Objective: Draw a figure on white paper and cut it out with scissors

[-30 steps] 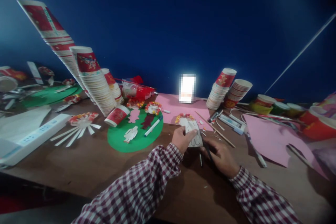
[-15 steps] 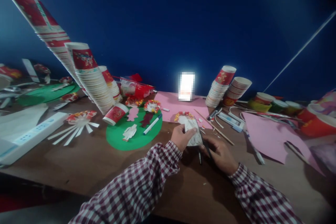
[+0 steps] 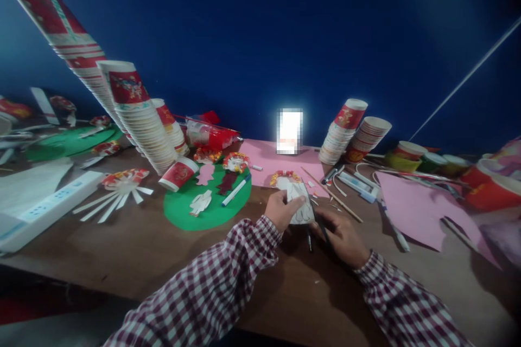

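Note:
My left hand (image 3: 280,210) pinches the left edge of a white paper figure (image 3: 300,201) with a red and yellow fringed head, pressing it on the brown table (image 3: 134,238). My right hand (image 3: 342,236) is closed round a dark pen (image 3: 321,226) whose tip rests at the figure's lower right edge. Another dark pen (image 3: 310,241) lies on the table between my hands. Both sleeves are red and white check.
A green paper disc (image 3: 191,211) with small cut-out figures and a marker lies to the left. Leaning stacks of red paper cups (image 3: 134,114) stand behind it, more cups (image 3: 345,130) at the back right. Pink paper sheets (image 3: 411,211), sticks, a white power strip (image 3: 49,206) and a bright phone screen (image 3: 290,131) surround them.
The view has tilted slightly, so everything sits a little lower and leftward shifted. Both hands keep the same hold on the paper figure and pen.

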A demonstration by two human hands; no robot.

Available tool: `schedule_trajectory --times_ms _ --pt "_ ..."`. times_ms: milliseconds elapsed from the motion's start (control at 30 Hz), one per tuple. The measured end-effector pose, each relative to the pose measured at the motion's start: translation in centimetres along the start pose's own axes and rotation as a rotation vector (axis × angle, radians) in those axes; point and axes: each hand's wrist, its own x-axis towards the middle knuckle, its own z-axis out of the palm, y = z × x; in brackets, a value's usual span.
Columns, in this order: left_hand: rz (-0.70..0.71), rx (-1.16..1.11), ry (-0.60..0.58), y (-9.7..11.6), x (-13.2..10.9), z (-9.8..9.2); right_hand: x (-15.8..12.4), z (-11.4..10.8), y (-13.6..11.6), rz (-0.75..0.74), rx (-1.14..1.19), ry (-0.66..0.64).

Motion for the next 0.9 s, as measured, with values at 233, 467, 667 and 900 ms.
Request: schedule_trajectory --times_ms 233,467,667,900 --pt "0.006 0.030 -0.013 0.15 -0.03 -0.12 0.12 -0.08 0.03 -0.020 0.006 -0.007" --pt "0.007 0.038 -0.015 0.03 0.19 -0.33 0.07 -0.15 -0.01 -0.021 0.010 -0.010" --pt "0.001 0.025 -0.025 0.11 0.24 -0.34 0.03 -0.10 0.15 -0.025 0.015 -0.014" --pt "-0.024 0.023 -0.022 0.61 0.15 -0.24 0.03 -0.25 0.05 -0.027 -0.020 -0.019"
